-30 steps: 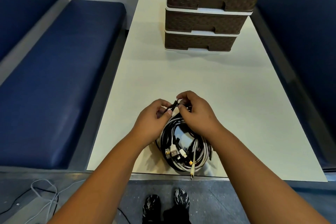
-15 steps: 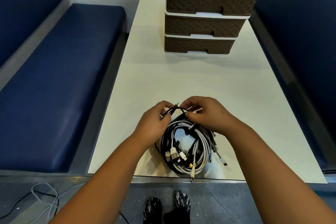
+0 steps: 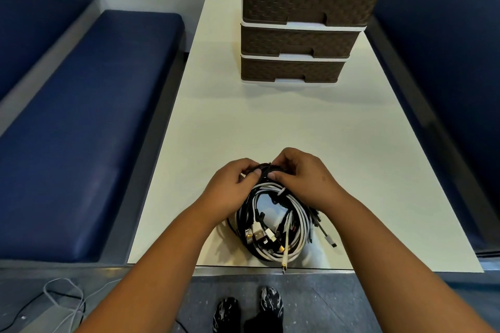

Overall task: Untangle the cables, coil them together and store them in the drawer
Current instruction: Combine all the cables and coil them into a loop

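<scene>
Black and white cables (image 3: pixel 273 227) lie wound together in one round coil on a cream table (image 3: pixel 270 127), close to the table's near edge. Several plugs stick out of the coil on its near side, some with gold-coloured tips, and one white lead with a gold tip hangs just over the table edge. On the coil's right side a loose white plug rests on the tabletop.

Both hands meet at the far side of the coil. The left hand (image 3: pixel 232 186) has its fingers and thumb curled round the black strands there, and the right hand (image 3: pixel 303 178) pinches the same bunch just beside it, thumb underneath.

Beyond the coil, well apart from it, stands a brown woven-look drawer unit (image 3: pixel 303 35) with white trim; all its visible drawers are closed. Left of the table runs a dark blue padded bench (image 3: pixel 89 121). Below the table edge, two dark patterned shoes (image 3: pixel 249 311) stand on a grey floor.
</scene>
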The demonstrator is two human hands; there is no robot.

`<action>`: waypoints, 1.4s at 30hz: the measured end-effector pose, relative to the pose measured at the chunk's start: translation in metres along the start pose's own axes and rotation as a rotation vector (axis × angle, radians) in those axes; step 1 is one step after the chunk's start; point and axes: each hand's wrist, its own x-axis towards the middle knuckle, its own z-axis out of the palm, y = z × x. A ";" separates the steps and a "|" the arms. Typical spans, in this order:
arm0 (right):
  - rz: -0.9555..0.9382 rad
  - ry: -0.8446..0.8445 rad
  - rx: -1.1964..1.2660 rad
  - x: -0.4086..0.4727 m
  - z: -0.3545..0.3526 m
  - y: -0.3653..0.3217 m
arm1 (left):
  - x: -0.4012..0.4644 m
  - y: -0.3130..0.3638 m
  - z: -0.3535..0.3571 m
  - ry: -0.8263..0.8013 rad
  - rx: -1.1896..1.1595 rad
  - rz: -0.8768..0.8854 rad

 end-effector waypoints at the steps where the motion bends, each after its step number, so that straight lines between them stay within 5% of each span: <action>1: 0.013 0.007 0.008 0.001 0.001 0.001 | 0.000 0.001 -0.001 -0.002 -0.013 -0.001; 8: 0.021 -0.093 0.089 0.003 0.003 0.004 | 0.004 0.002 0.000 -0.007 0.223 0.082; 14: 0.077 -0.069 0.241 0.002 0.004 0.008 | -0.003 0.004 0.020 0.159 0.522 0.167; 22: 0.063 0.014 0.252 -0.001 0.009 0.010 | -0.003 0.004 0.017 0.214 0.374 0.234; 31: -0.008 0.114 0.101 -0.006 0.019 0.005 | 0.001 0.000 0.024 0.213 0.588 0.297; 42: -0.039 0.124 0.104 -0.009 0.025 0.003 | -0.001 -0.006 0.030 0.198 0.069 0.153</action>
